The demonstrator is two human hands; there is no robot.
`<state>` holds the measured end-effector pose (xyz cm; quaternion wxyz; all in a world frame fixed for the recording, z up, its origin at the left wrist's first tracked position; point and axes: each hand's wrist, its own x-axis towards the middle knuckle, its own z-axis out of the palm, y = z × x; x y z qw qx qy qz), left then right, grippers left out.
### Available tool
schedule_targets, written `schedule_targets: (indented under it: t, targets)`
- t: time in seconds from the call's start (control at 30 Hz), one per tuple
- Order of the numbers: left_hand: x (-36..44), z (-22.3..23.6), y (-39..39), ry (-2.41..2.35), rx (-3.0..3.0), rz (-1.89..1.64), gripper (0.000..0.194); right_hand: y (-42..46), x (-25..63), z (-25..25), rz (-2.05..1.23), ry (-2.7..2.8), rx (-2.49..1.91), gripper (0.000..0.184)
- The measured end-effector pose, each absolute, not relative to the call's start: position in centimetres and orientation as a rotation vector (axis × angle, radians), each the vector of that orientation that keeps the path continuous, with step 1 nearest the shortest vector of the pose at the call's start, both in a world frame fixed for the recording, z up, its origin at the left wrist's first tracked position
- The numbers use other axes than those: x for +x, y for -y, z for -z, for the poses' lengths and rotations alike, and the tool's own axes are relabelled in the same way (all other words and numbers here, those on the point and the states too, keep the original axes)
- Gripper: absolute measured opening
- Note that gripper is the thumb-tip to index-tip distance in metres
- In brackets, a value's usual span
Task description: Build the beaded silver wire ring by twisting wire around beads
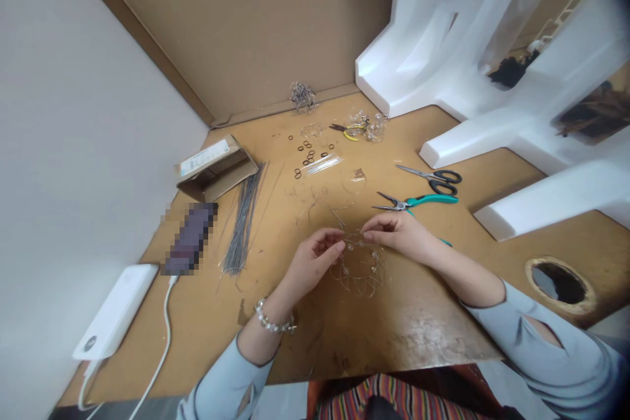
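Observation:
Between my two hands is a loop of thin wire strung with clear beads (373, 269), its curls hanging down over the tabletop. My left hand (315, 261) has thumb and fingertips closed at the loop's upper left side. Across from it, my right hand (401, 234) pinches the loop's upper right side. Just beyond the right hand lie teal-handled pliers (430, 199), partly covered by that hand, with jaws apart. Black-handled scissors (436, 178) rest a little farther back.
A bundle of grey wires (241, 230) lies left, beside an open cardboard box (214, 170), a phone (191, 236) and a white power bank (115, 312). Dark rings (309, 157), yellow-handled pliers (352, 131) and tangled wire (302, 97) lie behind. White foam (522, 210) and a round hole (534, 262) are right.

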<state>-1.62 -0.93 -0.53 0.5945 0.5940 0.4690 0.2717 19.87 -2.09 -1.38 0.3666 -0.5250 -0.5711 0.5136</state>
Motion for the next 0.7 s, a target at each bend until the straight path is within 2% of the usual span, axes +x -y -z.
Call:
schedule_targets:
  t: [0.7]
  targets:
    - [-1.53, 0.74, 1.05, -1.055, 1.384, -0.617, 0.039, 2.02, 19.85, 1.55, -1.323, 1.467, -1.341, 0.022]
